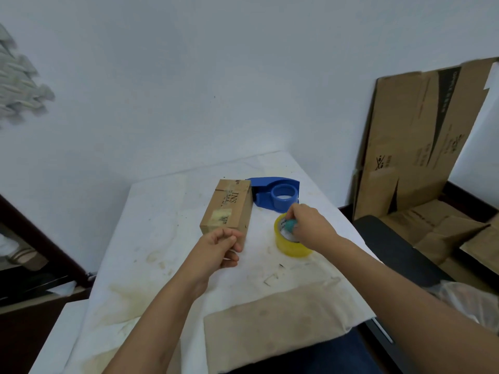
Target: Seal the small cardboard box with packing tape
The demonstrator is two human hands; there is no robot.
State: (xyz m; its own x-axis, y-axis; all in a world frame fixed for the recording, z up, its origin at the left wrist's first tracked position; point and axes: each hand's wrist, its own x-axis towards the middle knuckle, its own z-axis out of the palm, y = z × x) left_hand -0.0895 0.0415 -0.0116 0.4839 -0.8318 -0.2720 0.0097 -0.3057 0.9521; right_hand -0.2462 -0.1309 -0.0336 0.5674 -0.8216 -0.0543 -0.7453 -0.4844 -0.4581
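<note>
A small brown cardboard box (228, 209) lies on the white table (162, 225), its flaps shut and old tape marks on top. My left hand (218, 248) hovers at the box's near end with the fingers curled and nothing in them. A yellow roll of packing tape (290, 247) lies flat to the right of the box. My right hand (307, 225) rests over the roll, fingertips pinching a small teal object (291, 225) above the roll's core. A blue tape dispenser (278, 194) sits just behind the box and roll.
Flattened cardboard sheets (421, 136) lean against the wall at the right, with more cardboard piled below. A black chair edge (399, 247) stands beside the table's right side. A beige cloth patch (278, 327) covers the table's near edge. Dark furniture stands at the left.
</note>
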